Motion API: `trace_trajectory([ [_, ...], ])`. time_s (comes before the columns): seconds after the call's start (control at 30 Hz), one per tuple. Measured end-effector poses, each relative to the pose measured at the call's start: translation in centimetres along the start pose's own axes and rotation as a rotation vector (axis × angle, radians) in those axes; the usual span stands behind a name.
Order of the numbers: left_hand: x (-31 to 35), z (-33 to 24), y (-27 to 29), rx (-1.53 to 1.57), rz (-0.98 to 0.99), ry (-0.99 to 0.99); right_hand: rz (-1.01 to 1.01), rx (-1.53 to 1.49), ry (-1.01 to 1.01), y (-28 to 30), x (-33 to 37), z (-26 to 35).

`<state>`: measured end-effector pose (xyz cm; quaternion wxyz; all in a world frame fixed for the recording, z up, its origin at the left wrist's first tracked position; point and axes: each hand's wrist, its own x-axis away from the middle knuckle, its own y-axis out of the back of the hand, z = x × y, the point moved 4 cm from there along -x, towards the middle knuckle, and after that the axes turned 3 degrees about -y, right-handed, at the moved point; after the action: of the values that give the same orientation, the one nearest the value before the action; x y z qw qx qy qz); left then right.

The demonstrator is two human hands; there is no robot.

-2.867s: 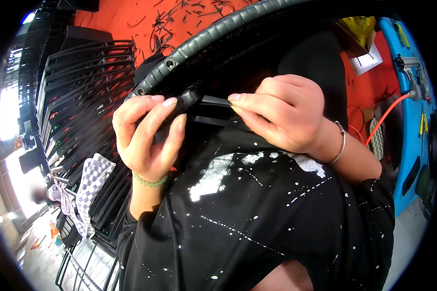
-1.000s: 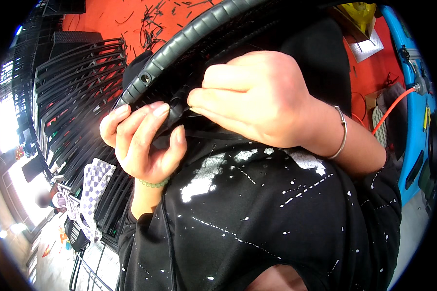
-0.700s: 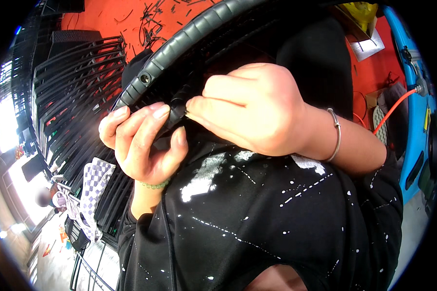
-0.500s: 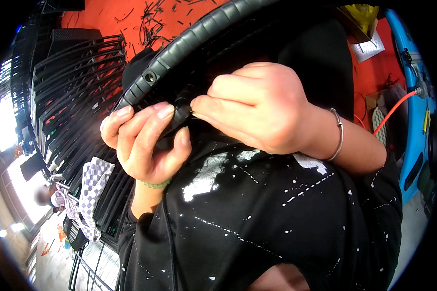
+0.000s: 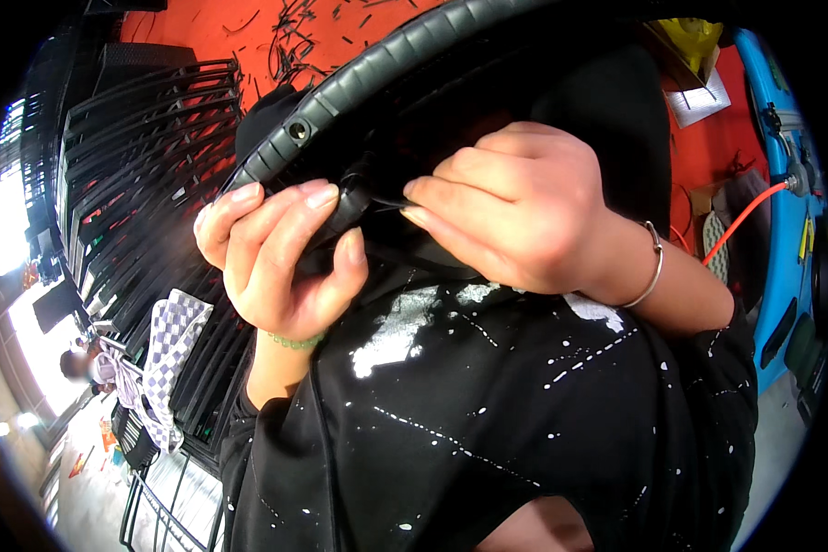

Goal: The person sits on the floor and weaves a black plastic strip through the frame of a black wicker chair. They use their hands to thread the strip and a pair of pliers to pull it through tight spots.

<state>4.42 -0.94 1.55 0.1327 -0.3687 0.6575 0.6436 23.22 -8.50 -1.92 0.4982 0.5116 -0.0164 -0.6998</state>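
Note:
A curved black bar [image 5: 368, 78], wrapped in ribbed black strip with a small round hole in its side, arches above my hands. My left hand [image 5: 281, 262] has its fingers bent round a dark wrapped piece [image 5: 350, 201] just below the bar, the thumb close under it. From that piece a thin black strip [image 5: 388, 201] runs across to my right hand [image 5: 529, 207], which pinches its end between thumb and fingertips. Dark shadow hides how the wrapped piece joins the bar.
Black slatted frames [image 5: 152, 156] stand stacked at my left, a checkered cloth [image 5: 177, 340] beside them. Black strip scraps [image 5: 290, 55] litter the red floor. To the right are a blue piece of equipment [image 5: 771, 276] and an orange hose [image 5: 745, 221]. Another person [image 5: 83, 363] is far left.
My right hand has drawn away to the right, and a length of thin black strip now shows between the hands. My left hand keeps its hold.

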Motion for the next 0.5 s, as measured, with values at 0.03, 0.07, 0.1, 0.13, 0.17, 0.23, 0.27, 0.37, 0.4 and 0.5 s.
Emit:
trace_trajectory([
  [0.03, 0.0, 0.0, 0.1, -0.008, 0.005, 0.008, -0.006, 0.014, 0.02, 0.0, -0.4, 0.1],
  [0.07, 0.0, 0.0, 0.2, -0.016, 0.01, 0.015, -0.01, 0.015, 0.035, -0.2, -0.7, 0.2],
  [0.1, -0.1, 0.0, 0.1, -0.019, 0.011, 0.019, -0.013, 0.021, 0.051, -0.4, -1.0, 0.4],
  [0.13, 0.0, -0.1, 0.2, -0.01, 0.016, 0.029, -0.014, 0.014, 0.062, -0.7, -1.3, 0.6],
  [0.17, 0.0, -0.1, 0.2, -0.009, 0.01, 0.035, -0.014, 0.002, 0.065, -0.8, -1.4, 0.6],
  [0.23, 0.0, 0.1, 0.3, -0.013, -0.003, 0.049, -0.018, -0.021, 0.068, -1.1, -1.5, 0.6],
  [0.27, -0.1, -0.1, 0.3, -0.007, -0.003, 0.048, 0.01, -0.038, 0.06, -0.8, -1.5, 0.5],
  [0.37, -0.2, -0.2, 0.4, 0.003, 0.026, 0.043, 0.077, -0.086, -0.01, -0.1, -1.1, 0.3],
  [0.4, -0.3, -0.3, 0.4, 0.012, 0.028, 0.034, 0.072, -0.09, -0.03, 0.1, -1.0, 0.3],
  [0.5, -0.5, -0.4, 0.4, 0.026, 0.029, 0.042, 0.004, -0.078, -0.056, 0.5, -0.5, 0.3],
])
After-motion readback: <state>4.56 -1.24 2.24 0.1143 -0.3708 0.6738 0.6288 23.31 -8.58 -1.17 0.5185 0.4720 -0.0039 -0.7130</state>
